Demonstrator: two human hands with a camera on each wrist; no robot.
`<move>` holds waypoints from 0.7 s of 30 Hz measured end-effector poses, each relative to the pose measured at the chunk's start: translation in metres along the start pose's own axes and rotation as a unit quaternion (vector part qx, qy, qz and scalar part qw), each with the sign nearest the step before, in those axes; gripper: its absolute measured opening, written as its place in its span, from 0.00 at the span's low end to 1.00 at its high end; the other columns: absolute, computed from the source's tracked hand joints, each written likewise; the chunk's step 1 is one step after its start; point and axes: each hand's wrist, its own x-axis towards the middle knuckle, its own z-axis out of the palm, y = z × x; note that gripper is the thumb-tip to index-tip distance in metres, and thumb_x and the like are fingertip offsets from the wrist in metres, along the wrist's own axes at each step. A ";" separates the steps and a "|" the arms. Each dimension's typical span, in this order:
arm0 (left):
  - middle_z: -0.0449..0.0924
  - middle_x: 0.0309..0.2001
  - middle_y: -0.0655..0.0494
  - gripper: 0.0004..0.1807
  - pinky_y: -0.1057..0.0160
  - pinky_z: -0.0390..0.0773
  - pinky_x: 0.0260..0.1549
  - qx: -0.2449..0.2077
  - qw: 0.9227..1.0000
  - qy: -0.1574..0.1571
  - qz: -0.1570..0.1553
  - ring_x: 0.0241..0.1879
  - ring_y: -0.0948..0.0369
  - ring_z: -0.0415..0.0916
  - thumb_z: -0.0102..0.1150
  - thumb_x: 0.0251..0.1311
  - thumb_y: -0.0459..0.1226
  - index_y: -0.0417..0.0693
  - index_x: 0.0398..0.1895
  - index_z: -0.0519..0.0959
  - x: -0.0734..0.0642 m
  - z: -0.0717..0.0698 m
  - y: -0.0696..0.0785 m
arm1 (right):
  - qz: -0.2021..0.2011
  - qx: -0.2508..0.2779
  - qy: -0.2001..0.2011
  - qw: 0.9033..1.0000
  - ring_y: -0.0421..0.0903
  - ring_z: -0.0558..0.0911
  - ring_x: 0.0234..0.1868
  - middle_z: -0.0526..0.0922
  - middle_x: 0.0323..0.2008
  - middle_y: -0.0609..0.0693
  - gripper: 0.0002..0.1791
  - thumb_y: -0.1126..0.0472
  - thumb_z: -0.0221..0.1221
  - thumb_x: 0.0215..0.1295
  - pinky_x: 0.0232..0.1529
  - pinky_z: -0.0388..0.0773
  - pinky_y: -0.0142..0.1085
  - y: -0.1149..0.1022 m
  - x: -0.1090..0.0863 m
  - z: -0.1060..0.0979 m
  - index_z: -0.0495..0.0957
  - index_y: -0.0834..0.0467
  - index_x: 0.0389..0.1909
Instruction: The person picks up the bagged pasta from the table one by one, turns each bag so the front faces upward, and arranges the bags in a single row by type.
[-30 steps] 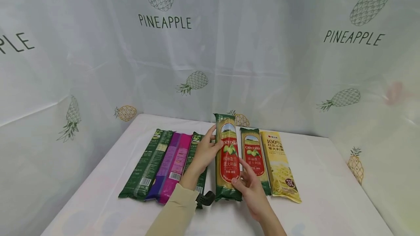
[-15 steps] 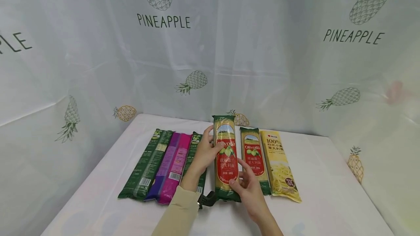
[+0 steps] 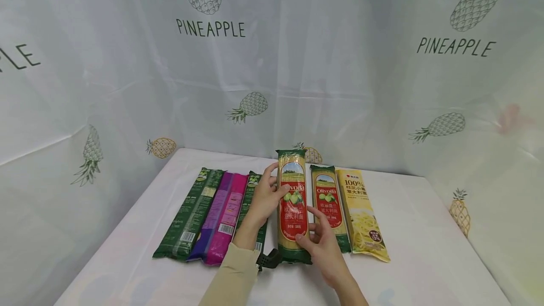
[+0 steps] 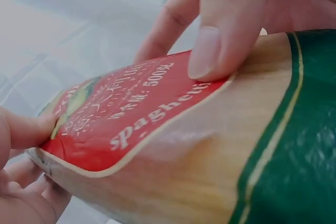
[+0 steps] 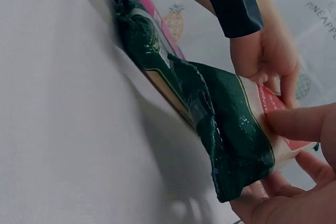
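Both hands hold a pack of spaghetti [image 3: 293, 221] with a red label, see-through middle and green ends, its printed front facing up. My left hand [image 3: 265, 199] grips its left side, thumb on the label near the olives. My right hand [image 3: 325, 247] grips the lower right edge; its thumb [image 4: 215, 51] presses by the word "spaghetti" in the left wrist view. The right wrist view shows the pack's green end [image 5: 236, 124] held up off the cloth. A matching spaghetti pack [image 3: 329, 202] lies just right of it. Fingers beneath the held pack are partly hidden.
On the white-covered table [image 3: 420, 249], a yellow pasta pack [image 3: 361, 211] lies at the right. Leftward lie a green pack [image 3: 191, 216], a purple-pink pack [image 3: 223, 218] and another green pack [image 3: 250, 192], partly behind the left arm. A pineapple-print curtain [image 3: 323, 74] stands behind.
The held spaghetti pack has shifted slightly left and its top end has dipped a little. Both hands keep their grip; the other packs stay where they were.
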 end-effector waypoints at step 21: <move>0.83 0.60 0.42 0.35 0.53 0.86 0.41 -0.021 0.999 0.027 -0.018 0.49 0.50 0.87 0.61 0.76 0.31 0.58 0.81 0.64 -0.001 0.000 0.005 | 0.026 -0.028 -0.040 0.998 0.49 0.79 0.38 0.79 0.53 0.59 0.45 0.66 0.66 0.72 0.29 0.75 0.36 -0.004 -0.005 -0.010 0.57 0.46 0.83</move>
